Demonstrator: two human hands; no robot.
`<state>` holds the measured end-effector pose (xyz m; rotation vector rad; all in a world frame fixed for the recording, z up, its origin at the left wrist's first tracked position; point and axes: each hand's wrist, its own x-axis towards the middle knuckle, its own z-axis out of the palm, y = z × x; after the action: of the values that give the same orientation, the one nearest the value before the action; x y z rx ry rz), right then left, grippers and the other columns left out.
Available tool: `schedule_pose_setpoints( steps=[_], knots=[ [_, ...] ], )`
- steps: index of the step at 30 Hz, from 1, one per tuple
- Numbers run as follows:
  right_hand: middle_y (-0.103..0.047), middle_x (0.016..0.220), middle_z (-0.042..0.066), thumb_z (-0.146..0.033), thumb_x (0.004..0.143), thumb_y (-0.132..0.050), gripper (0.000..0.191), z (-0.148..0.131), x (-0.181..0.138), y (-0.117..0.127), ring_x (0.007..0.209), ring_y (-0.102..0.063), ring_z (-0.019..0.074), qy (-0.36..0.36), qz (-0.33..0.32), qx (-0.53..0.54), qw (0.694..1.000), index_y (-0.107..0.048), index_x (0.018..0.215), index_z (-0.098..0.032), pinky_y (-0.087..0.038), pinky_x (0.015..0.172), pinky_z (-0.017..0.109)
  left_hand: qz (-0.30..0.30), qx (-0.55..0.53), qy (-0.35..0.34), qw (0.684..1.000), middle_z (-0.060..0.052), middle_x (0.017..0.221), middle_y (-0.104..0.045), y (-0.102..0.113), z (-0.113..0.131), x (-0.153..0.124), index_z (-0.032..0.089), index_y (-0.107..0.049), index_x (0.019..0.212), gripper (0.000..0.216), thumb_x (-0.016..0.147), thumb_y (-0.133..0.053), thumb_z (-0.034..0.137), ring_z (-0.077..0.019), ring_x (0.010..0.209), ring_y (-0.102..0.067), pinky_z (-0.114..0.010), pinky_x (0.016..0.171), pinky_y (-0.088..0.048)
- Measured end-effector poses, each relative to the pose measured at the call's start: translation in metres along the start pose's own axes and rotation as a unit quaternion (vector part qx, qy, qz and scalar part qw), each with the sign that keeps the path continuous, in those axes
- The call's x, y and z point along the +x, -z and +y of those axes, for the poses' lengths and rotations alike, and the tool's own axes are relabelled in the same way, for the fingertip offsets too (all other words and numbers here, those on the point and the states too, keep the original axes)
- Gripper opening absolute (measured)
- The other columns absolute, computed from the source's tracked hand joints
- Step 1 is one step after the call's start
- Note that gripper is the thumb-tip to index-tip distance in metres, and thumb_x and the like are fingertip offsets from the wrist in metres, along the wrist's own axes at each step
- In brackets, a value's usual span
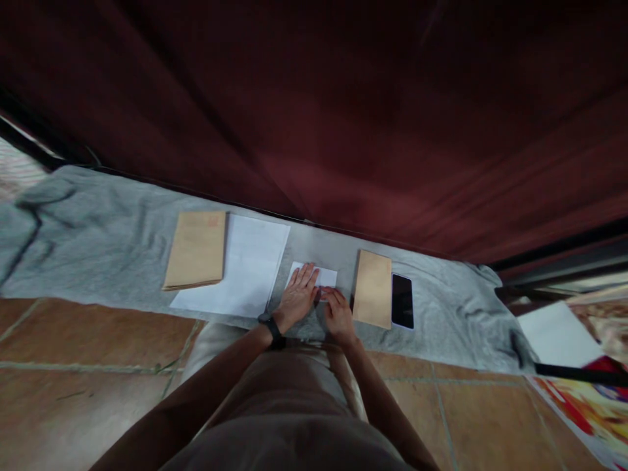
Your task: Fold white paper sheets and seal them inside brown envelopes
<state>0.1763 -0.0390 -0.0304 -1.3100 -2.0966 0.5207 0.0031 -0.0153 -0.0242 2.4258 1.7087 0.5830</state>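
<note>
A small folded sheet of white paper (328, 277) lies on the grey cloth directly in front of me. My left hand (297, 296), with a dark watch on its wrist, rests flat on the left part of the paper, fingers spread. At the paper's near right edge is my right hand (337, 315), its fingers curled and pressed together on the edge. Part of the paper is hidden under both hands. To the left are larger white sheets (255, 261), partly covered by a stack of brown envelopes (199, 248). One brown envelope (373, 289) lies right of my right hand.
A phone (403, 301) with a dark screen lies beside the right envelope. The grey cloth (112, 242) covers a long narrow surface, wrinkled at both ends. Dark red fabric (314, 144) rises behind it. Tiled floor (83, 333) shows below; a colourful printed item (589, 412) is at far right.
</note>
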Motion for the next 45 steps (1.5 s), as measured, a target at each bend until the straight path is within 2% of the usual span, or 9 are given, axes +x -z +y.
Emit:
schedule_pose_setpoints(
  steps=[3,6,9,13,19,28,38,45],
  knots=[
    [-0.07,0.125,0.008,-0.002,0.082,-0.042,0.044,-0.003,-0.001,0.002,0.127,-0.058,0.0214,-0.005,0.004,0.004,1.0,-0.071,0.11,-0.021,-0.044,0.116,0.043,-0.005,0.008,0.009,1.0,-0.019,0.163,-0.035,-0.003,0.0,0.0,0.009,-0.04,0.153,0.054,0.103,-0.037,0.03,-0.0279,0.155,-0.024,-0.052,0.127,-0.022],
    [-0.069,0.128,0.009,-0.011,0.093,-0.039,0.041,-0.01,0.006,0.0,0.126,-0.06,0.0208,-0.03,0.029,0.014,0.999,-0.069,0.12,-0.02,-0.045,0.115,0.042,-0.012,0.01,0.006,1.0,-0.019,0.164,-0.034,-0.004,-0.001,-0.001,0.007,-0.039,0.154,0.055,0.103,-0.036,0.028,-0.0282,0.156,-0.023,-0.051,0.127,-0.02],
    [-0.061,0.143,0.009,-0.023,0.104,-0.032,0.045,-0.019,0.022,-0.006,0.136,-0.053,0.0193,-0.047,0.033,0.007,0.998,-0.058,0.14,-0.017,-0.042,0.118,0.041,-0.025,0.015,-0.005,1.0,-0.02,0.164,-0.032,-0.006,-0.004,-0.002,0.005,-0.037,0.155,0.058,0.1,-0.038,0.025,-0.0291,0.156,-0.021,-0.051,0.127,-0.02],
    [-0.049,0.156,0.008,-0.029,0.109,-0.023,0.05,-0.026,0.042,-0.02,0.147,-0.041,0.0181,-0.035,-0.012,-0.038,0.999,-0.044,0.153,-0.017,-0.035,0.122,0.042,-0.032,0.028,-0.017,0.999,-0.02,0.164,-0.031,-0.008,-0.007,-0.003,0.005,-0.035,0.156,0.062,0.095,-0.04,0.019,-0.0288,0.156,-0.02,-0.052,0.127,-0.02],
    [-0.044,0.158,0.016,-0.037,0.11,-0.03,0.054,-0.023,0.043,-0.029,0.151,-0.033,0.0239,-0.025,-0.023,-0.139,0.99,-0.042,0.153,-0.008,-0.026,0.126,0.047,-0.024,0.043,0.003,0.999,-0.018,0.164,-0.034,-0.007,-0.007,-0.004,0.006,-0.034,0.157,0.062,0.096,-0.034,0.014,-0.026,0.156,-0.023,-0.048,0.127,-0.021],
    [-0.037,0.161,0.019,-0.039,0.109,-0.032,0.058,-0.009,0.03,-0.029,0.153,-0.029,0.0273,-0.017,-0.015,-0.226,0.974,-0.036,0.156,-0.006,-0.028,0.123,0.05,-0.015,0.056,0.048,0.997,-0.02,0.166,-0.028,-0.002,-0.007,-0.008,0.001,-0.031,0.156,0.061,0.099,-0.032,0.02,-0.0279,0.156,-0.019,-0.049,0.127,-0.023],
    [-0.036,0.161,0.024,-0.039,0.108,-0.033,0.062,-0.009,0.017,-0.034,0.151,-0.031,0.0311,-0.052,0.056,-0.256,0.964,-0.029,0.158,-0.002,-0.031,0.12,0.052,0.028,0.057,0.109,0.992,-0.025,0.163,-0.03,-0.007,-0.006,-0.014,-0.003,-0.03,0.155,0.061,0.102,-0.031,0.028,-0.0313,0.155,-0.023,-0.051,0.125,-0.026],
    [-0.033,0.161,0.027,-0.04,0.108,-0.033,0.066,-0.01,0.013,-0.034,0.153,-0.027,0.0316,-0.084,0.047,-0.251,0.963,-0.026,0.158,0.002,-0.029,0.121,0.053,0.038,0.05,0.128,0.99,-0.026,0.163,-0.029,-0.005,-0.003,-0.019,-0.004,-0.029,0.155,0.062,0.102,-0.033,0.028,-0.0332,0.155,-0.023,-0.052,0.125,-0.025]
  ],
)
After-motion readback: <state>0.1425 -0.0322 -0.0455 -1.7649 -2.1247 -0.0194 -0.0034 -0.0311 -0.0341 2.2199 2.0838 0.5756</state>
